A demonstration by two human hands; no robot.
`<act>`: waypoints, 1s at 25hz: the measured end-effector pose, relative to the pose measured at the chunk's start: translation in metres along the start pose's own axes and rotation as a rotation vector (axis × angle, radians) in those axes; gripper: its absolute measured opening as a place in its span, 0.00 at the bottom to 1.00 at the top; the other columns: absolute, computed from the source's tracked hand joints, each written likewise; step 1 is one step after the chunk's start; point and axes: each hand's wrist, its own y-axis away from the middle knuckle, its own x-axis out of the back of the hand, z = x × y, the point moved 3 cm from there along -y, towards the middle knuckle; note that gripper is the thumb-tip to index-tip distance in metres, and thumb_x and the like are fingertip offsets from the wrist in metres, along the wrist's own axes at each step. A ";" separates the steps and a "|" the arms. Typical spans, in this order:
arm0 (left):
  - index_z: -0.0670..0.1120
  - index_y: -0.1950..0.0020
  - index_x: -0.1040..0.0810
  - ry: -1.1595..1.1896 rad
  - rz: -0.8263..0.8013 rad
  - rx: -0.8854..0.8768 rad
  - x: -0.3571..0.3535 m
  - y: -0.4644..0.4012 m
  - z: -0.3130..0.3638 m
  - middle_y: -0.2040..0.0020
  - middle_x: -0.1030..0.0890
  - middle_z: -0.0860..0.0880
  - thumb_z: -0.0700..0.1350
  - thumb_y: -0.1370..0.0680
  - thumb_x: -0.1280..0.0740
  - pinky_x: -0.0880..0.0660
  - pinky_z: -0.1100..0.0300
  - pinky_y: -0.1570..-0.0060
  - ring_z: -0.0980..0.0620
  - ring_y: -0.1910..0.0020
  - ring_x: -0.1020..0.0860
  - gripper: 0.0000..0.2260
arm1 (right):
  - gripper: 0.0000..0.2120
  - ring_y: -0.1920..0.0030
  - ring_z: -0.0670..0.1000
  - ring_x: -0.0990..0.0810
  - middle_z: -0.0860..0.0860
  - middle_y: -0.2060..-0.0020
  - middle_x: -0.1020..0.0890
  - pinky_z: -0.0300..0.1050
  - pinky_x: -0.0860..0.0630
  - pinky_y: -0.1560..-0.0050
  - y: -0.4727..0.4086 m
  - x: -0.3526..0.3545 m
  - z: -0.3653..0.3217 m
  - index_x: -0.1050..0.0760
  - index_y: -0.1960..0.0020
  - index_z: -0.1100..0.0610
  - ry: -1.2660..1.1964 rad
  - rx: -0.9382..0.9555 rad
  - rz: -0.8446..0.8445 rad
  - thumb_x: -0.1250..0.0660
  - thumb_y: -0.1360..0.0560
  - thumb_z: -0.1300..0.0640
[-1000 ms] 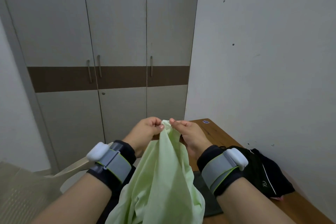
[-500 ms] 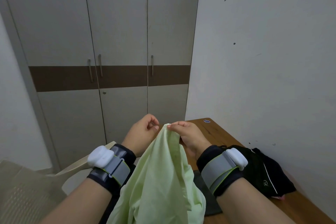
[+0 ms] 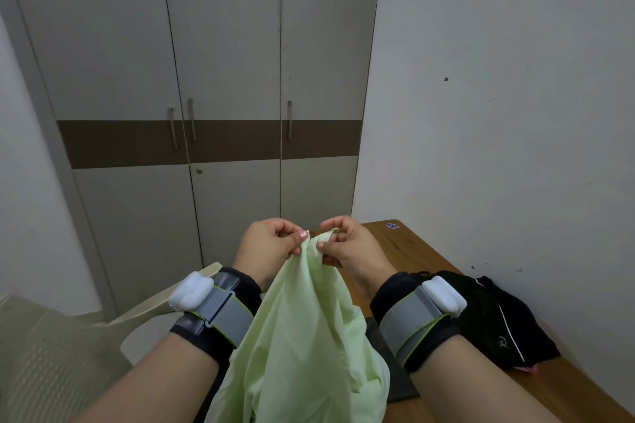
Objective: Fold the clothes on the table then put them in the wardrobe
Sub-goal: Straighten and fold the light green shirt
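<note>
A pale green garment [image 3: 302,336] hangs from both my hands in front of me, bunched and unfolded. My left hand [image 3: 271,247] pinches its top edge between thumb and fingers. My right hand [image 3: 347,247] pinches the same edge right beside it, the two hands almost touching. Below them the cloth drops over the near end of the wooden table [image 3: 412,251]. A black garment [image 3: 498,319] with a thin white stripe lies crumpled on the table by the wall. The wardrobe [image 3: 223,79] stands ahead with all its doors closed.
A dark grey cloth [image 3: 395,385] lies flat on the table under the green one. A beige plastic chair [image 3: 62,354] stands at my lower left. The white wall [image 3: 515,113] runs along the table's right side. A small sticker [image 3: 391,225] sits at the table's far corner.
Both hands stayed raised with the green garment. Their fingers shifted along its top edge, and my left hand re-pinched the cloth next to my right.
</note>
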 end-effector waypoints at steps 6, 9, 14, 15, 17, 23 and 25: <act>0.44 0.62 0.20 0.069 -0.040 0.030 -0.008 0.000 0.000 0.70 0.21 0.47 0.36 0.27 0.30 0.27 0.70 0.70 0.61 0.74 0.23 0.05 | 0.12 0.68 0.48 0.27 0.50 0.69 0.27 0.39 0.27 0.67 0.000 0.002 -0.001 0.29 0.54 0.57 0.002 0.056 0.171 0.31 0.30 0.70; 0.42 0.60 0.19 0.071 -0.061 0.034 -0.010 0.001 0.000 0.69 0.21 0.47 0.35 0.27 0.31 0.26 0.69 0.70 0.59 0.72 0.23 0.04 | 0.12 0.68 0.48 0.29 0.49 0.69 0.29 0.40 0.29 0.64 0.002 -0.002 0.002 0.30 0.55 0.56 -0.032 0.085 0.185 0.31 0.29 0.69; 0.38 0.55 0.18 0.031 -0.075 0.034 -0.010 0.001 0.000 0.69 0.21 0.46 0.35 0.26 0.31 0.27 0.72 0.71 0.56 0.71 0.24 0.03 | 0.12 0.65 0.45 0.28 0.48 0.66 0.27 0.37 0.28 0.63 0.005 -0.005 0.001 0.30 0.61 0.53 0.178 0.160 0.241 0.30 0.30 0.66; 0.38 0.55 0.18 0.036 -0.074 0.036 -0.011 0.001 0.000 0.69 0.21 0.46 0.35 0.26 0.31 0.27 0.71 0.71 0.55 0.70 0.25 0.03 | 0.12 0.65 0.45 0.29 0.48 0.66 0.27 0.38 0.29 0.64 0.006 -0.006 0.000 0.31 0.62 0.53 0.208 0.174 0.252 0.30 0.30 0.66; 0.39 0.57 0.18 0.053 -0.056 0.047 -0.011 0.001 -0.002 0.69 0.21 0.46 0.34 0.26 0.31 0.27 0.71 0.71 0.54 0.70 0.25 0.03 | 0.12 0.65 0.46 0.28 0.48 0.66 0.26 0.39 0.28 0.63 0.005 -0.007 0.001 0.31 0.63 0.54 0.209 0.188 0.256 0.30 0.30 0.67; 0.41 0.61 0.19 0.134 -0.031 0.095 -0.010 -0.002 -0.005 0.69 0.21 0.46 0.34 0.28 0.30 0.27 0.67 0.70 0.55 0.70 0.23 0.04 | 0.09 0.71 0.47 0.24 0.54 0.68 0.25 0.39 0.21 0.65 0.000 -0.003 0.007 0.30 0.60 0.59 -0.397 -0.020 0.136 0.36 0.26 0.71; 0.41 0.61 0.19 0.147 -0.034 0.100 -0.009 -0.003 -0.004 0.70 0.21 0.46 0.34 0.28 0.29 0.27 0.67 0.70 0.55 0.71 0.23 0.04 | 0.08 0.71 0.46 0.23 0.54 0.69 0.24 0.38 0.20 0.65 -0.001 0.000 0.010 0.29 0.60 0.60 -0.483 -0.098 0.083 0.35 0.26 0.70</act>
